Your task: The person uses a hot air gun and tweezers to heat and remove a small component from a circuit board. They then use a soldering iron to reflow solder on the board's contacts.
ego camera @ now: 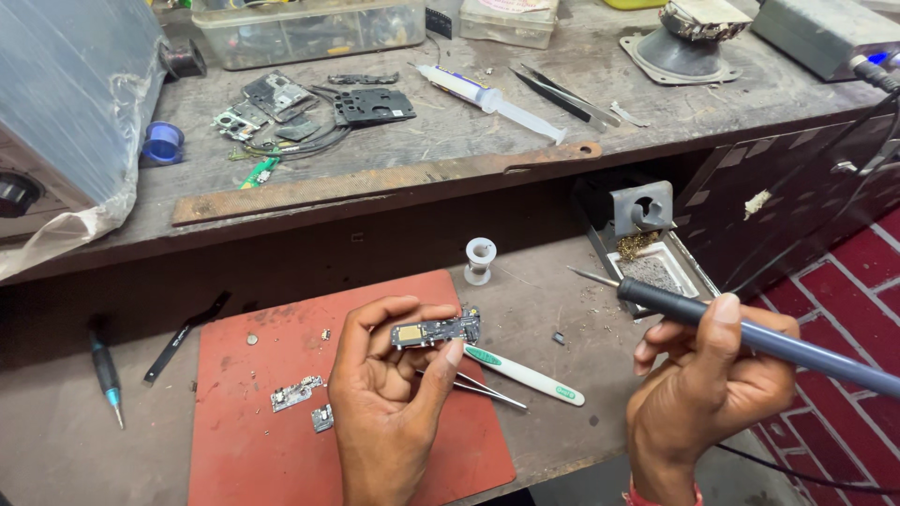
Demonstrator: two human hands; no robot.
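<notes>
Head view, looking down on a cluttered bench. Left hand [389, 394] pinches a small dark circuit board [437, 330] between thumb and fingertips, just above the upper right edge of the red work mat [281, 440]. Board's long axis runs near level, 9 to 3 o'clock, right end tipped slightly up; gold patch faces the camera. Right hand [708, 384] grips a soldering iron [750, 337] by its dark blue handle, fingers wrapped round. Iron's long axis runs from 4 o'clock up to 10 o'clock; fine tip points toward 10 o'clock, clear of the board, at about 2 o'clock from it. Tweezers with a white-and-green handle [520, 377] lie on the bench at 4 o'clock from the board. White spool [479, 260] at 1 o'clock. Iron stand with tip-cleaning tray [647, 234] beyond the tip. Two small board pieces [298, 394] lie on the mat.
</notes>
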